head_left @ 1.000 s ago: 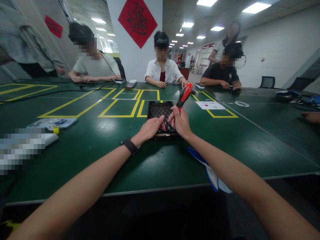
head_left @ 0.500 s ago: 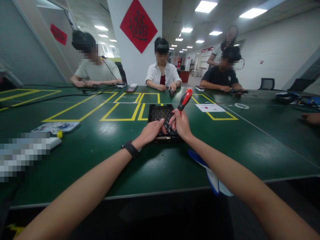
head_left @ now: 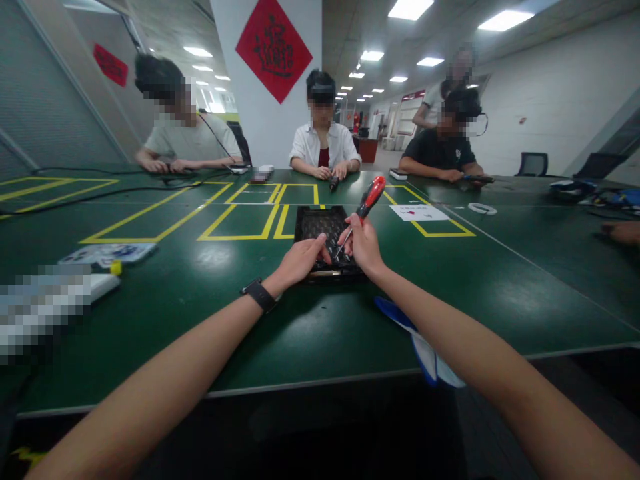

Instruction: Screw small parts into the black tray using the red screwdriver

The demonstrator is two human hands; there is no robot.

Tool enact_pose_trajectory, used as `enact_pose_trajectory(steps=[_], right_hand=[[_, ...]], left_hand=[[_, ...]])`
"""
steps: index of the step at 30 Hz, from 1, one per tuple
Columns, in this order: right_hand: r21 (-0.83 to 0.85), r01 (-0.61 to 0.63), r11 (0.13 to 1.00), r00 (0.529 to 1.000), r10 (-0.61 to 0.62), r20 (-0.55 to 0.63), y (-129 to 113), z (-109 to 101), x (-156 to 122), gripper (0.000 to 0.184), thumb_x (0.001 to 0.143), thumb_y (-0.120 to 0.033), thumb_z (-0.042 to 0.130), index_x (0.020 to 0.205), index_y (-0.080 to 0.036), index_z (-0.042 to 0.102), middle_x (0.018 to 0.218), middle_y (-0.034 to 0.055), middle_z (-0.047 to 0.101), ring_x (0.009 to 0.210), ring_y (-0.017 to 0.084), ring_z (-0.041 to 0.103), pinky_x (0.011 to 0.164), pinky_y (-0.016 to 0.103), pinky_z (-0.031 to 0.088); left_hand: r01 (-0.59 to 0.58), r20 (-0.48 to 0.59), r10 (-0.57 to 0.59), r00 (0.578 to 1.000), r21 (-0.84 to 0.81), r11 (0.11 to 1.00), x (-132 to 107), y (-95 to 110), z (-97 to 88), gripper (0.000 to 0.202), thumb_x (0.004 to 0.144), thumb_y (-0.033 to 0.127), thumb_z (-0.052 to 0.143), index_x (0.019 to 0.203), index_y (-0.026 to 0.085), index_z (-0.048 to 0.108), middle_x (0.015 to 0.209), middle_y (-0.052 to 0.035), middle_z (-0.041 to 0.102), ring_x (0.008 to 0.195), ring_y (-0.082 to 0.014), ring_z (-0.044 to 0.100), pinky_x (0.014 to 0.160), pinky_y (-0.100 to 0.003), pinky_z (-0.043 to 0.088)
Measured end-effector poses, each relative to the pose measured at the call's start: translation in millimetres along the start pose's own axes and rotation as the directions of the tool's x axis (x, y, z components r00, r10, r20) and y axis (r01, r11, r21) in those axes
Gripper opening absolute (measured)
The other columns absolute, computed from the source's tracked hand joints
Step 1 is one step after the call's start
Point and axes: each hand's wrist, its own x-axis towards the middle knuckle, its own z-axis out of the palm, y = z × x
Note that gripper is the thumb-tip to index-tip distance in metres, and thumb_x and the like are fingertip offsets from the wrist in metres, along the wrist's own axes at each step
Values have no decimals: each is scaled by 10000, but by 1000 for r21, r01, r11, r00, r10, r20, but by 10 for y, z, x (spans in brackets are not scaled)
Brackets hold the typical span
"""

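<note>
A shallow black plastic tray (head_left: 320,225) with a patterned inner floor sits in front of me on the green table. My left hand (head_left: 303,259) is closed over its near left rim, with the thumb and fingers reaching inside; the fingertips are partly hidden. In my right hand (head_left: 364,247) is a screwdriver (head_left: 372,195) with a red and black handle. Its handle leans up and to the right, and its thin metal shaft slants down into the tray near my left fingers. Whether the tip touches anything is too small to tell.
Blue and white gloves (head_left: 423,347) hang over the near table edge (head_left: 320,387) under my right forearm. Yellow tape outlines (head_left: 235,237) mark the tabletop. A paper sheet (head_left: 419,213) and a white ring (head_left: 482,209) lie at right. Several people sit across the table.
The view has shifted slightly. Within the tray, the screwdriver's shaft shows a little more plainly between my hands. Both hands keep nearly the same place. The person opposite has brought their hands closer together.
</note>
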Motion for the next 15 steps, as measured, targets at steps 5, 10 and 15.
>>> enact_pose_trajectory(steps=[5, 10, 15], right_hand=[[-10, 10, 1000, 1000, -10, 3, 4, 2, 4, 432, 834, -609, 357, 909, -192, 440, 494, -61, 561, 296, 44, 414, 312, 149, 292], [-9, 3, 1000, 1000, -2, 10, 22, -2, 7, 433, 837, -608, 355, 914, -191, 441, 499, -56, 568, 298, 50, 425, 312, 153, 306], [-20, 8, 1000, 1000, -8, 17, 27, -8, 6, 428, 836, -604, 368, 916, -191, 441, 496, -56, 565, 297, 50, 425, 309, 152, 303]], left_hand=[[-1, 3, 1, 1000, -1, 1000, 5, -16, 9, 714, 901, 560, 150, 683, 163, 701, 753, -42, 681, 724, -155, 579, 735, -259, 422], [-17, -1, 17, 1000, 10, 1000, -1, -3, 0, 723, 902, 561, 145, 668, 164, 703, 738, -43, 676, 712, -153, 576, 734, -260, 420], [-13, -13, 13, 1000, 0, 1000, -6, 3, 4, 720, 904, 560, 147, 690, 159, 705, 751, -47, 683, 715, -154, 582, 742, -260, 427]])
